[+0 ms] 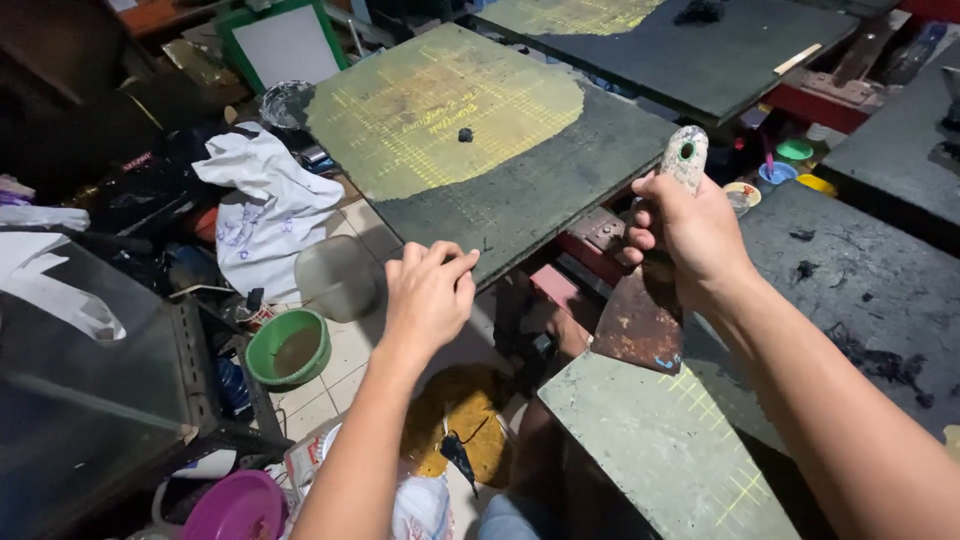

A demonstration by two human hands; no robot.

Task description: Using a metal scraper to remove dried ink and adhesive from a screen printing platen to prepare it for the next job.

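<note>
Right hand (690, 235) clamped on scraper (650, 300); left hand (430, 295) loosely curled, empty, probably touching platen (520, 190) edge. Keep blade flat, steady platen.

My head view dim overall, light falling from above onto the yellow-stained dark green board (470, 130), left clutter in deep shadow, mild wide-angle bending at edges, focus sharp.

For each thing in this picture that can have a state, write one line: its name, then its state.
Left hand: fingers curled, pinching at the board's near edge.
Right hand: shut round the scraper's handle.
Scraper: held blade down, rusty.
Board: flat, yellow-stained, one dark speck on it.
Green bowl: upright on the floor.
White cloth: crumpled.
</note>
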